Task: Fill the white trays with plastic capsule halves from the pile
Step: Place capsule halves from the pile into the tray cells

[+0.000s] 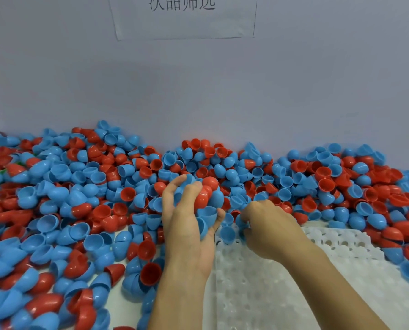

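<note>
1. A pale grey wall [222, 86] fills the upper half of the view, with a sheet of paper [184, 17] fixed to it that carries printed characters along its top.
2. A big pile [79, 198] of blue and red capsule halves runs along the foot of the wall from the left edge to the right edge and spreads down the left side toward the viewer. Some halves lie cup-up, some dome-up, and some pieces are still joined red to blue.
3. A white tray [294, 282] with rows of round pockets lies on the table at lower right, below the pile. Its far and right edges touch loose halves, and the pockets in view look unfilled.
4. The left hand [189, 225] is raised over the near edge of the pile, just left of the tray. Its fingers are curled round a bunch of halves, blue ones and at least one red one [207, 194], cradled against the palm.
5. The right hand [267, 225] sits at the tray's far left corner, knuckles up and fingers bent downward. It pinches a blue half [240, 222] at the tray's edge.
6. One more blue half [227, 234] rests dome-up at that same corner, between the two hands.
</note>
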The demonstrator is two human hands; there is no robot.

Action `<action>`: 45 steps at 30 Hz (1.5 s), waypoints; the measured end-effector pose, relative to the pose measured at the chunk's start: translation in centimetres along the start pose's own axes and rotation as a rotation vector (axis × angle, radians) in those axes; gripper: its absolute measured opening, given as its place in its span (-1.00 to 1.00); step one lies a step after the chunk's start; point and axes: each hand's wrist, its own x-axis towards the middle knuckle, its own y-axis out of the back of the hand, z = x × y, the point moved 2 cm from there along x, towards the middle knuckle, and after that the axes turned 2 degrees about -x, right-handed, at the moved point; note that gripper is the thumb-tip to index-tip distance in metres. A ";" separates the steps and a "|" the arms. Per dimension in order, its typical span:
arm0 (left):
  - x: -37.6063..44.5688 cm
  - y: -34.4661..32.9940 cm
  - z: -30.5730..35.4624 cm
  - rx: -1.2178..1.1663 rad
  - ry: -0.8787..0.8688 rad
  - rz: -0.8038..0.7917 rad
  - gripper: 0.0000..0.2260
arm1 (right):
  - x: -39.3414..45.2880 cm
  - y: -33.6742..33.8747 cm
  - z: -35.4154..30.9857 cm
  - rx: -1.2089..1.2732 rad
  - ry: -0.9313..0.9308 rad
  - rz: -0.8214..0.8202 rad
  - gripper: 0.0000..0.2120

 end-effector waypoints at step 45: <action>0.4 -0.4 -2.2 -0.103 0.030 0.065 -0.65 | -4.2 2.5 -0.9 0.814 0.263 0.278 -0.87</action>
